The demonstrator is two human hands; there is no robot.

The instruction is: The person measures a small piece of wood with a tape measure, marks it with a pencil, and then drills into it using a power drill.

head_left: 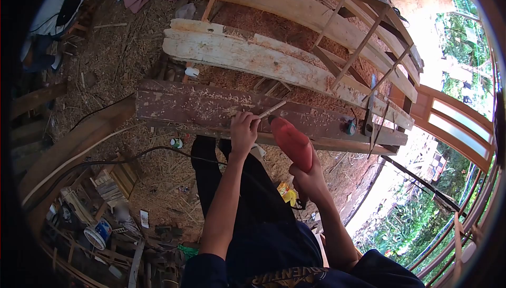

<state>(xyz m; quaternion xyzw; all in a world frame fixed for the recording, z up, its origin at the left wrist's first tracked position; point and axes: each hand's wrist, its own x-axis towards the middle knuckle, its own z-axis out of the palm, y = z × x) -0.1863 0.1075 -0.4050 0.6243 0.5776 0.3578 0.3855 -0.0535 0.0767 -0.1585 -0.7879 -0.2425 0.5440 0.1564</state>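
My left hand (245, 131) is closed around a thin wooden stick (273, 109), just over the near edge of a dark brown plank (195, 101). The stick's free end points away to the right across the plank. In my right hand (308, 178) is a red power drill (293, 141), gripped by its handle. Its dark front end is aimed at the stick, close beside the fingers of my left hand. Wood chips lie scattered over the plank.
Behind the plank run a pale weathered board (226, 48) and longer boards with a wooden frame (358, 40) on them. A blue-and-black tape measure (351, 126) and a hand saw (370, 111) sit at the right. A black cable (158, 150) crosses on the left. A white bucket (96, 237) stands lower left.
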